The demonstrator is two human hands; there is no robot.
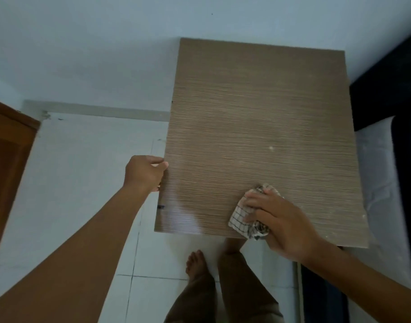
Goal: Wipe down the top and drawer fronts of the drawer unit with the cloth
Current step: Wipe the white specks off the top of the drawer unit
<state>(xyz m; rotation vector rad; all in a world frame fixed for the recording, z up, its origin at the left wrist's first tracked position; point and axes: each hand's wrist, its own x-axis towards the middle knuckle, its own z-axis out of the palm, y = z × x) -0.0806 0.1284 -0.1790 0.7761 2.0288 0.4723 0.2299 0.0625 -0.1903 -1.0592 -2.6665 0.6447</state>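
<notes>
— Fingers of our left hand (145,172), how do they lie?
— Curled round the left edge of the drawer unit (258,113); we grip it.
— And our right hand (276,220)?
— Nearly flat, pressing the checked cloth (240,217) on the top, near the front edge.

Wood-grain drawer unit top (258,127) faintly glossy; checked woven cloth (241,217)

1. The drawer unit's (258,136) drawer fronts lie out of sight beneath its top;
2. the right hand (283,227) covers the middle of the cloth (240,216);
3. the left hand's (143,172) fingertips disappear past the unit's left edge;
4. one bare foot (232,245), blurred, is partly hidden under the front edge;
5. the door (6,159) and the bed (381,183) are cut off at either side.
</notes>
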